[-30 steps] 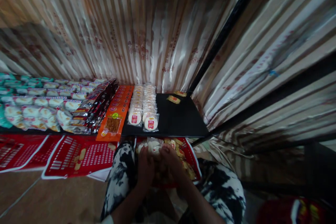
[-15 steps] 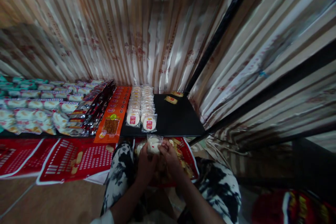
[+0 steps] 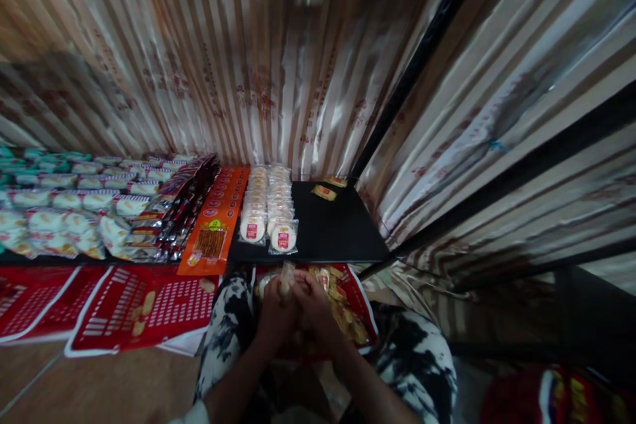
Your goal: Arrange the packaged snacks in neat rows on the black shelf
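Pale, thin packet in clear plastic film, tilted nearly edge-on above the far side of the red basket with a white rim, near the front edge of the flat black shelf. Pinched, to judge by dim light, between the closed fingers of the left hand. At the packet's right side, bent, bunched fingertips of the right hand; cannot tell whether gripping or only touching.

Could slip out of so narrow a hold, because of smooth film, and drop among the shiny gold-wrapped packets in the basket. Could also crack under too hard a squeeze from both sides, if brittle inside.

On the shelf beyond, two tight, overlapping rows of round white crackers in clear wrappers, with front packets near the edge: easy to knock out of line with a stray knuckle. Between legs in black-and-white patterned trousers, a loosely filled basket: likely to tip at a sudden shift of either knee, spilling packets.
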### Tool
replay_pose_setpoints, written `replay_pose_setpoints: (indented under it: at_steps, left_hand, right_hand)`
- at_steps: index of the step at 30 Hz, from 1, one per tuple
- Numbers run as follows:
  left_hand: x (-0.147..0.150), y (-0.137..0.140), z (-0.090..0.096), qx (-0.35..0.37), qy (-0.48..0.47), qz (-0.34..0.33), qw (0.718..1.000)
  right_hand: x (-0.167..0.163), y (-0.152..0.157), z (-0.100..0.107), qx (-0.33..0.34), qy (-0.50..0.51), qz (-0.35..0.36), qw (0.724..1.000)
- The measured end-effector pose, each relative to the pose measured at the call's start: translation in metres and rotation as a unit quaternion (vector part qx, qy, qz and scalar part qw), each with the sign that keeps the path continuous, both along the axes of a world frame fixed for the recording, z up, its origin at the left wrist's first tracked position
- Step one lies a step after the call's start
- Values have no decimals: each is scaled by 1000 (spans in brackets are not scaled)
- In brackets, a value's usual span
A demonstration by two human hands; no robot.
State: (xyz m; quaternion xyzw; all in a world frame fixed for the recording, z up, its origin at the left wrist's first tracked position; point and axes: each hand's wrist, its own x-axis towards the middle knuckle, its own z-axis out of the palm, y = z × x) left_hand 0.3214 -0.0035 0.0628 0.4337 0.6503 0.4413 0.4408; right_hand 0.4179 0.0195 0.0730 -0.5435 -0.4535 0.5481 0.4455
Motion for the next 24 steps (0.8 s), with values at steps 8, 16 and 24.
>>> replay_pose_setpoints:
  at_steps: [8,16,24]
  left_hand:
    - [-12,-3,12,-31,-142,31,989]
    - [-18,-11,21,-57,-378,94,919]
    - [-17,-14,23,-62,-294,43,953]
  right_hand:
    - [0,-4,-9,3,-18,-22,1000]
    - [7,1,-17,-72,32,15,997]
    - [6,-3,-2,-81,92,32,992]
